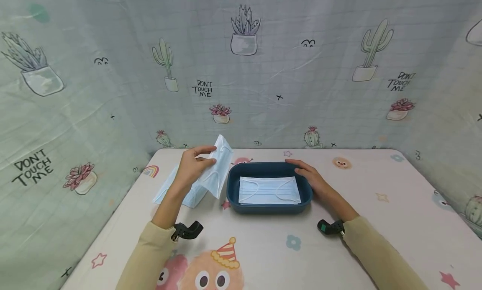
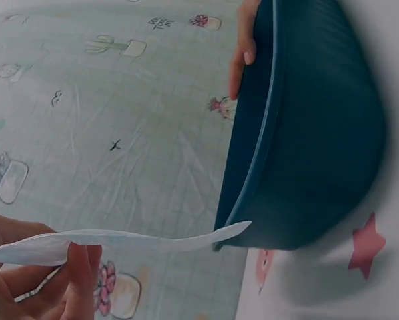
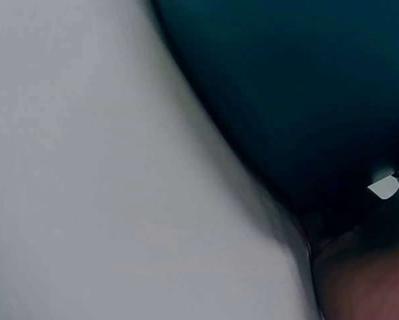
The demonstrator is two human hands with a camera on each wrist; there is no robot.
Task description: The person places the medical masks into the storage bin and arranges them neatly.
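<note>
My left hand [image 1: 193, 166] pinches a pale blue disposable face mask [image 1: 221, 166] between thumb and fingers, above the table beside the box's left end. In the left wrist view this mask [image 2: 119, 240] appears nearly edge-on, its tip close to the box rim. More blue masks [image 1: 193, 196] lie on the table below the left hand, partly covered by it. A dark blue plastic box [image 1: 269, 209] holds a flat mask [image 1: 269, 190] with white ear loops. At the box's far right corner, my right hand [image 1: 310, 177] holds the rim. The right wrist view shows mainly the box's outer wall [image 3: 299, 87].
The white table [image 1: 376, 235] carries printed cartoon figures and stars. A curtain [image 1: 286, 72] with cactus drawings hangs behind and at the sides. Black wrist devices [image 1: 188, 230] sit at both cuffs.
</note>
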